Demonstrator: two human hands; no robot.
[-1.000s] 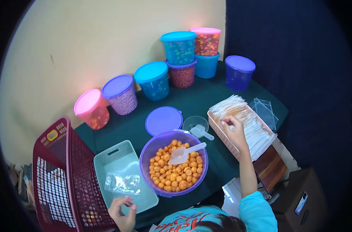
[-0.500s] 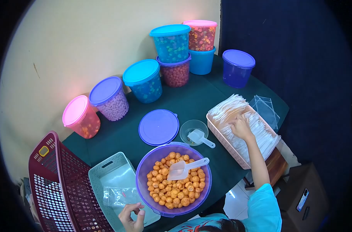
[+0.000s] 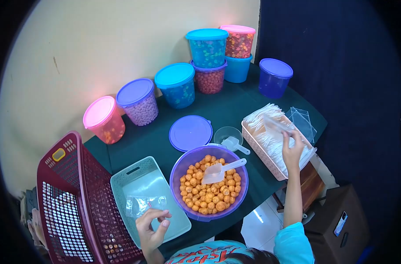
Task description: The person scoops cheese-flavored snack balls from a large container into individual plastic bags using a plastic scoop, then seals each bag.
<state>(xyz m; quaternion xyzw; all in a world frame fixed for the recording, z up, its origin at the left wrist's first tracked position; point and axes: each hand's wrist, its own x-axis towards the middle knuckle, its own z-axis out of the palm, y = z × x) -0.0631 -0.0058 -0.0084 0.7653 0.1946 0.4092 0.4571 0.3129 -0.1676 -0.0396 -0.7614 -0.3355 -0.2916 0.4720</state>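
My right hand [image 3: 292, 152] pinches a clear plastic bag [image 3: 276, 125] above the pink basket [image 3: 261, 151], which is filled with several rows of stacked bags [image 3: 271, 143]. Over the near edge of the pale green tray [image 3: 167, 174], my left hand [image 3: 151, 231] hovers with thumb and fingers curved apart, holding nothing. A clear packet [image 3: 145, 206] with a small red mark lies in that tray, just beyond the hand. Between my hands stands a purple tub [image 3: 177, 178] of round orange snack balls [image 3: 209, 193]. A clear scoop [image 3: 214, 174] rests on the balls.
A glass bowl [image 3: 221, 133] with a small scoop [image 3: 230, 142] and a purple lid [image 3: 190, 133] lie behind the tub. Lidded containers [image 3: 176, 90] line the wall. A maroon basket [image 3: 87, 193] stands left; clear sheets [image 3: 302, 125] lie right.
My right hand has lifted a plastic bag out of the pink basket and drawn back toward me. My left hand stays near the tray, still curved. The camera view has shifted slightly.
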